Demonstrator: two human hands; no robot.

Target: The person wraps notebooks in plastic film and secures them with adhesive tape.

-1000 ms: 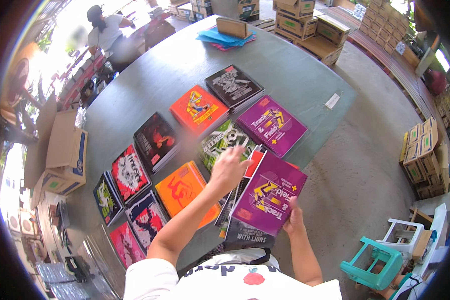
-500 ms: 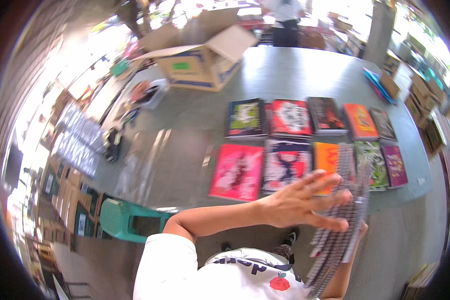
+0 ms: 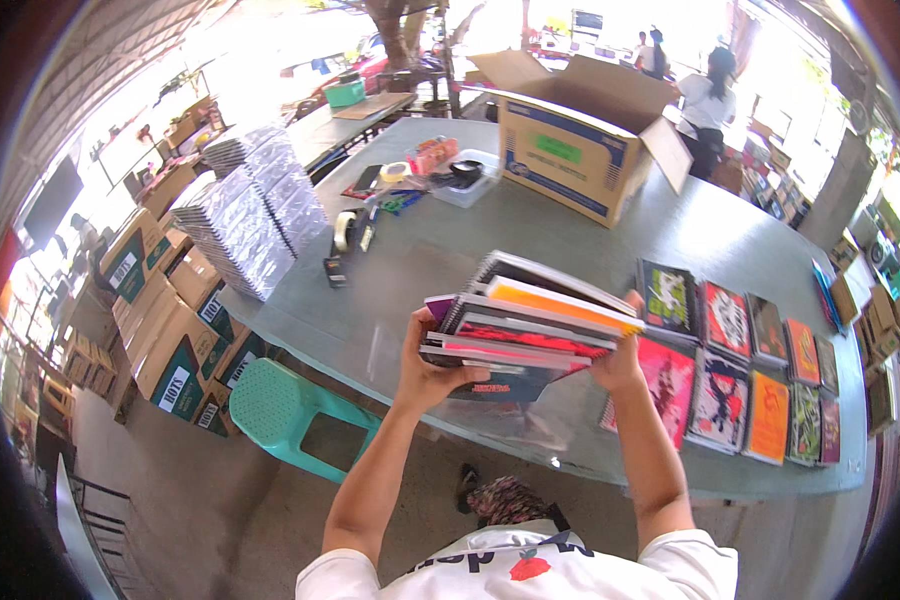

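A bundle of spiral-bound notebooks (image 3: 530, 318) is held edge-on above the near side of the table, its black, white, orange, red and pink edges showing. My left hand (image 3: 432, 365) grips the bundle's left end, thumb along the lower edge. My right hand (image 3: 620, 355) is closed on its right end. Under the bundle, a clear plastic sheet (image 3: 395, 345) lies on the grey table (image 3: 450, 240). Close to my right hand, more notebooks are laid out in two rows, among them a pink one (image 3: 665, 385), a black-and-green one (image 3: 668, 300) and an orange one (image 3: 768, 415).
Plastic-wrapped notebook stacks (image 3: 240, 230) stand at the table's left edge. Behind the plastic sheet are a tape dispenser (image 3: 338, 245) and a clear tub (image 3: 470, 185). An open cardboard box (image 3: 560, 165) sits farther back. A green stool (image 3: 280, 405) stands below, beside stacked cartons (image 3: 160, 350).
The notebook bundle has gone from upright at my right side to level over the table. My left hand, earlier spread against it, now grips one end. The view has swung left.
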